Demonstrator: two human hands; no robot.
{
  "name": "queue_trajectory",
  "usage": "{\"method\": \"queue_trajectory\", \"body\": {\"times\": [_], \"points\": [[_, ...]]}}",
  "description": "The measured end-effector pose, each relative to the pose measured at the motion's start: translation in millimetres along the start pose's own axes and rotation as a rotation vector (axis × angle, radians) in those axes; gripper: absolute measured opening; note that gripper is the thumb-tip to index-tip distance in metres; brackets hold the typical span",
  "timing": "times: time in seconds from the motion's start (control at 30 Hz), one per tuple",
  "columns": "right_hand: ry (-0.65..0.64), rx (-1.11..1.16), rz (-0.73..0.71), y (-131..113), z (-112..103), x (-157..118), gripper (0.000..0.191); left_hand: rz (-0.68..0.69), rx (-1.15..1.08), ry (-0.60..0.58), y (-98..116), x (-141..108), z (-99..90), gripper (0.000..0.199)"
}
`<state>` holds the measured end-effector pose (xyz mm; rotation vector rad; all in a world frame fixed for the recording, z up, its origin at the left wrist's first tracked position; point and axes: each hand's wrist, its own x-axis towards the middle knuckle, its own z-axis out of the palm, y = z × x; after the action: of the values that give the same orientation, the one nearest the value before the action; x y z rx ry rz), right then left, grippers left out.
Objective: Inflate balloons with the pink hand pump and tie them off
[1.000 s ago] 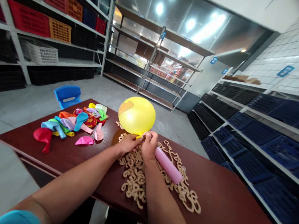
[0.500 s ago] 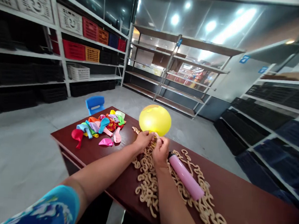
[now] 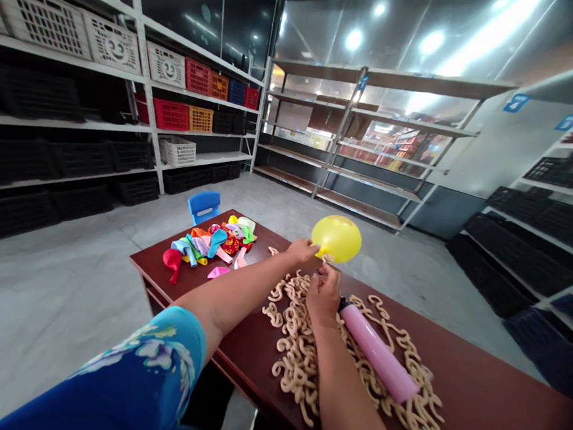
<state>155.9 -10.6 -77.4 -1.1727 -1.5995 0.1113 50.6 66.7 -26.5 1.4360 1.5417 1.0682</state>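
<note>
An inflated yellow balloon (image 3: 337, 238) is over the far edge of the dark red table (image 3: 480, 352). My left hand (image 3: 304, 250) pinches it near its neck, at the balloon's lower left. Just below the balloon is my right hand (image 3: 325, 288), its fingers closed; a small tan curl shows above its fingertips, and what they grip is too small to make out. Tan curly pieces (image 3: 297, 350) lie heaped under and around my right forearm. A pink cylinder (image 3: 379, 353) with a black end rests on the curls, right of my right hand.
Uninflated balloons in many colours (image 3: 214, 241) lie at the table's far left. A blue chair (image 3: 203, 206) stands behind that corner. Shelves with crates (image 3: 169, 114) line the left wall, and a metal rack (image 3: 344, 133) stands at the back.
My hands have moved apart, the left up beside the balloon and the right slightly lower. The balloon looks smaller and sits farther right in view. The camera view has shifted left.
</note>
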Motion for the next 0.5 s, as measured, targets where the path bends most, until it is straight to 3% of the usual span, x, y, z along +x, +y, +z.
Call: {"method": "queue_trajectory", "body": {"times": [0.1, 0.23, 0.33, 0.4, 0.5], "points": [[-0.011, -0.027, 0.000, 1, 1, -1, 0.032, 0.028, 0.294, 0.063, -10, -11, -40.7, 0.030], [-0.030, -0.037, 0.008, 1, 2, -1, 0.030, 0.061, 0.787, 0.201, -20, -29, -119.7, 0.030], [-0.039, -0.034, -0.008, 1, 3, -1, 0.030, -0.016, 1.043, 0.335, -33, -44, -177.2, 0.034], [-0.038, -0.038, -0.028, 2, 4, -1, 0.031, -0.095, 1.125, 0.388, -46, -56, -203.4, 0.043], [-0.044, -0.040, -0.050, 3, 5, -1, 0.032, -0.184, 1.143, 0.400, -64, -70, -220.1, 0.052]]}}
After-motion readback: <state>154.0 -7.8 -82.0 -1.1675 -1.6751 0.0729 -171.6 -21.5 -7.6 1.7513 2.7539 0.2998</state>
